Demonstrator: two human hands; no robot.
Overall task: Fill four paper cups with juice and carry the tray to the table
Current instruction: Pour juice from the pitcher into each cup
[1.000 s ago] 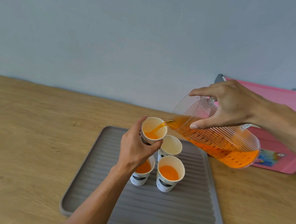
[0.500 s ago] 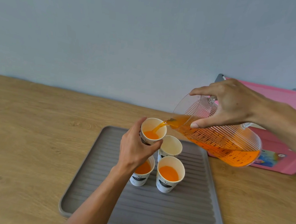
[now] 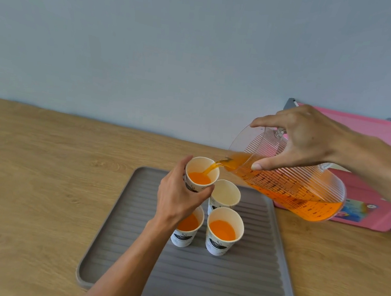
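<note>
Now, from the head view, the left hand [image 3: 179, 195] reaches up from the bottom centre of the frame, its grip clamped around a white paper cup with a dark print [image 3: 200, 176], held raised above the ribbed grey plastic tray [image 3: 199, 281]. This held cup is partly full of orange juice [image 3: 199, 178]. At centre right, the right hand [image 3: 304, 140] has its grip clamped over the rim and side of a clear ribbed plastic measuring jug [image 3: 289, 182], thumb below and forefinger stretched along the top edge. The jug is tilted with its spout towards the left, and a thin orange stream [image 3: 213, 167] runs from the spout into the held cup.

Three more paper cups stand upright on the tray, close together just below and right of the held one. The rear cup [image 3: 225, 194] looks empty (only its pale inside shows). The front right cup [image 3: 224, 230] holds juice. The front left cup [image 3: 187, 229] also holds juice and is partly hidden by the left wrist.

The tray lies on a light wooden surface [image 3: 41, 180] that fills the lower half of the frame. A pink flat box [image 3: 364, 209] lies on the surface at the right edge, behind the jug, against the pale blue-grey wall [image 3: 176, 49].
</note>
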